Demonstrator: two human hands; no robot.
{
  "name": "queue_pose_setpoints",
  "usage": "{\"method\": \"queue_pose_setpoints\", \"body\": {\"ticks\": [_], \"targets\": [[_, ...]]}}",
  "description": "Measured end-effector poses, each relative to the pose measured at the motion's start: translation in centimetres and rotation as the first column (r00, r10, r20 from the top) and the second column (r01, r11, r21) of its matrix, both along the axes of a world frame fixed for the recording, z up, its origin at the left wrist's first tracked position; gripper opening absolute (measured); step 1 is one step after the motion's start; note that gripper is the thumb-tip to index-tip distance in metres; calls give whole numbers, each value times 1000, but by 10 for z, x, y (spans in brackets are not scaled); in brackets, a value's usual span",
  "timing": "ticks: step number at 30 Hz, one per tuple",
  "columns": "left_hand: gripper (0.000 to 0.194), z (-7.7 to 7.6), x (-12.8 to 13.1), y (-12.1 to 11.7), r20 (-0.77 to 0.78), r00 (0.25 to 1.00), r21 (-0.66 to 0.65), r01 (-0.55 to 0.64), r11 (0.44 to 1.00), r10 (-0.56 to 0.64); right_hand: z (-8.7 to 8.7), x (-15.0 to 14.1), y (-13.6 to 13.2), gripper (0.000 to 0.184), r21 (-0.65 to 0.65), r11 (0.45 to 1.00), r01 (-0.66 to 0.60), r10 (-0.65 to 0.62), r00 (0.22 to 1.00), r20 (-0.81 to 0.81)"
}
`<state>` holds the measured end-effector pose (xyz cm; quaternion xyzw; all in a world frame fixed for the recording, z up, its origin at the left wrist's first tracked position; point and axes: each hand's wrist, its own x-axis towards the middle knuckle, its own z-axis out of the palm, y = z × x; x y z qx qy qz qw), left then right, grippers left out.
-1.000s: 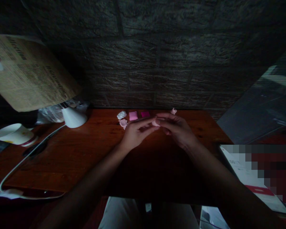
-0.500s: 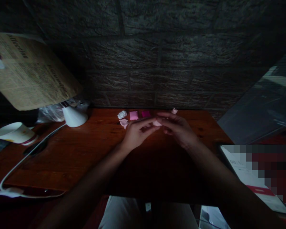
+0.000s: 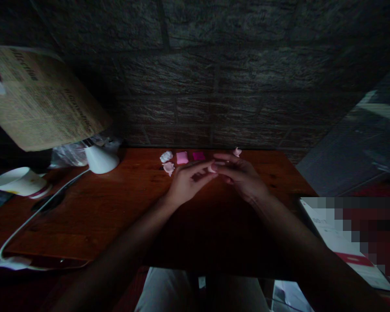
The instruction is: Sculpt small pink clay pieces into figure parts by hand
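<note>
Between the fingertips of both my hands is a small pale pink lump of what looks like modelling clay (image 3: pixel 212 168). My left hand (image 3: pixel 188 180) pinches it from the left with thumb and fingers. From the right, the thumb and fingers of my right hand (image 3: pixel 242 175) close on it, partly hiding it. Behind my hands on the table lie a pink square piece (image 3: pixel 182 157), a magenta square piece (image 3: pixel 198 156), a white crumpled lump (image 3: pixel 166 156) and a thin pale pink piece with ragged edges (image 3: pixel 168 168). Another pale pink piece (image 3: pixel 237 151) sits beyond my right hand.
A lamp with a white base (image 3: pixel 101 159) and printed shade (image 3: pixel 48 99) stands at left, its white cord (image 3: pixel 35 214) crossing the table (image 3: pixel 117 212). Nearby are a paper cup (image 3: pixel 17 180) and a plastic bag (image 3: pixel 68 155). A brick wall (image 3: pixel 195 78) rises behind; a lit screen (image 3: pixel 338 242) is right.
Both hands stay in nearly the same place. My right thumb and fingers have shifted slightly on the pale pink lump, and less of it shows between the fingertips.
</note>
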<state>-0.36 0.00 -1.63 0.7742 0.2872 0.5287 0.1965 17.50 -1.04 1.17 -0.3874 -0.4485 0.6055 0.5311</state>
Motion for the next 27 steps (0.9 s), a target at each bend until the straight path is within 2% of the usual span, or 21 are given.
{"method": "queue_pose_setpoints", "body": {"ticks": [4,8,11,16,20,23,27], "targets": [[33,-3,2,1,16,1000,44,26,999,-27,-1,0,1,37,-9,1000,6,-6,998,-63],[33,-2,1,1,17,1000,20,1,1000,-2,-1,2,1,40,-58,998,-11,10,1000,-17],[34,-2,-1,1,4,1000,20,1,1000,-1,0,3,1,44,-43,999,-33,33,999,-3],[32,-2,-1,1,0,1000,19,0,1000,0,0,4,2,41,-69,997,-40,39,999,-10],[34,-2,-1,1,15,1000,-38,6,999,-5,0,7,2,37,-91,992,-83,79,996,-48],[40,-2,0,1,61,996,-104,68,992,-62,0,8,3,33,-112,986,-122,110,989,-102],[37,-3,1,1,77,993,-135,96,986,-86,1,8,3,24,-140,977,-159,145,983,-109]]}}
